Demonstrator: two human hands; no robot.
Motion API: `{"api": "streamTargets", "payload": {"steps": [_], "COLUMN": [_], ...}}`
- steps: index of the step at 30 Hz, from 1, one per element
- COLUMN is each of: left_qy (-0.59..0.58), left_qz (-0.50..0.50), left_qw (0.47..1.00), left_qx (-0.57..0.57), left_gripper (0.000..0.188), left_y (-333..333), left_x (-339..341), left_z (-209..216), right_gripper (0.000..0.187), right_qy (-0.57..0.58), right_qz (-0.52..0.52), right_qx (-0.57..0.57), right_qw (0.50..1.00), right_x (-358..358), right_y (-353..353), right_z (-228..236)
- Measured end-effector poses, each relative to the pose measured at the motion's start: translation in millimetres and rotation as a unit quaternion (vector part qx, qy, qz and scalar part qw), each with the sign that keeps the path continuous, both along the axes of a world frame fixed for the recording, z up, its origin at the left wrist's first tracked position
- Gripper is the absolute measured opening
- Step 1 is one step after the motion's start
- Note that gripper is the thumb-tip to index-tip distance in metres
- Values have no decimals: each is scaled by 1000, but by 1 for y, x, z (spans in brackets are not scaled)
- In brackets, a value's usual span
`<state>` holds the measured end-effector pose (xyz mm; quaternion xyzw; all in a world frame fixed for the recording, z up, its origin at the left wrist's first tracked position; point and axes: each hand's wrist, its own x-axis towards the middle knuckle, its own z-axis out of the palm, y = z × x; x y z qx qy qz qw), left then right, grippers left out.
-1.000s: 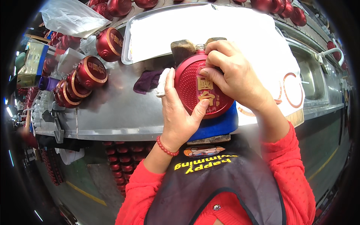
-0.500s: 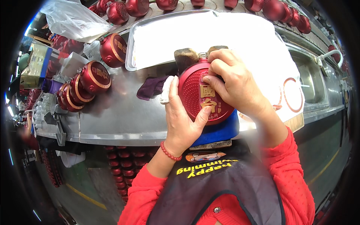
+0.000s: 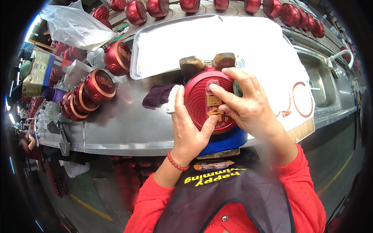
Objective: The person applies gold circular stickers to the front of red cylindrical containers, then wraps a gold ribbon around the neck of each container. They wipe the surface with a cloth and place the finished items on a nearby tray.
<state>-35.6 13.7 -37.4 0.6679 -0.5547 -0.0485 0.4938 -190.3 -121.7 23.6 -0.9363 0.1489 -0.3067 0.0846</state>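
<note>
A round, flat red bottle (image 3: 196,99) with a dotted face lies on a blue pad (image 3: 223,143), its clear neck between two dark worn blocks (image 3: 191,65). Raised gold characters sit on a strip (image 3: 213,100) down its face. My left hand (image 3: 190,126) is closed around the bottle's left and lower edge, thumb on the strip's lower end. With one fingertip my right hand (image 3: 248,101) presses the strip's upper end; its other fingers rest over the bottle's right side. Beside my left fingertips lie a white cloth (image 3: 171,101) and a dark purple cloth (image 3: 156,97).
Several red bottles (image 3: 101,85) with copper-coloured rings stand at the left, more line the back (image 3: 190,4). A clear tray (image 3: 136,58) and white sheet (image 3: 248,35) cover the bench's middle. Copper-coloured rings (image 3: 303,98) lie right, before a sink (image 3: 320,81).
My right hand has shifted from the bottle's top near the neck to its right side, uncovering the neck and right block. My left hand keeps its hold.
</note>
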Motion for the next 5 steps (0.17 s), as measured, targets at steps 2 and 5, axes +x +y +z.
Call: {"api": "streamTargets", "payload": {"steps": [2,5], "left_qy": [6,15], "left_qz": [-1,-4], "left_qw": [1000,1000], "left_qx": [2,10], "left_gripper": [100,100], "left_y": [0,1], "left_x": [0,0], "left_z": [-1,-1], "right_gripper": [48,47], "right_qy": [12,20], "right_qz": [-18,-17], "right_qx": [-26,-13], "right_qw": [999,1000], "right_x": [-1,0], "right_y": [2,0], "right_z": [-4,-6]}}
